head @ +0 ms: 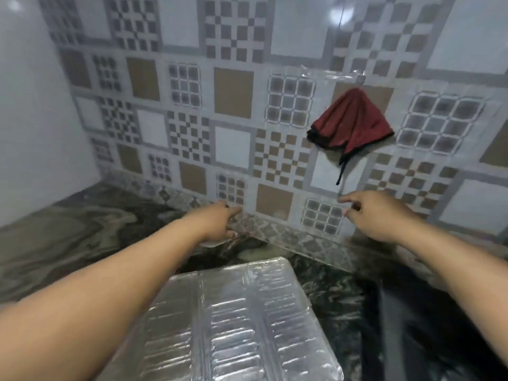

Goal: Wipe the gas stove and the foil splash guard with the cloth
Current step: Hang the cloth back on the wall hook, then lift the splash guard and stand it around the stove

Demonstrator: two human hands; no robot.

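Observation:
A ribbed foil splash guard (233, 320) lies flat and folded on the dark marbled counter, between my forearms. A dark red cloth (351, 122) with black trim hangs on a hook on the tiled wall, above my right hand. My left hand (220, 224) reaches toward the base of the wall, fingers loosely extended, holding nothing I can make out. My right hand (376, 215) stretches toward the wall below the cloth, index finger pointing left, empty. The gas stove is not clearly in view; a dark blurred shape (406, 325) sits at the lower right.
The patterned tile wall (233, 138) runs across the back and meets a plain white side wall (33, 119) at the left corner. A clear plastic sheet (330, 74) is taped over part of the tiles. The marbled counter (82, 232) extends to the left.

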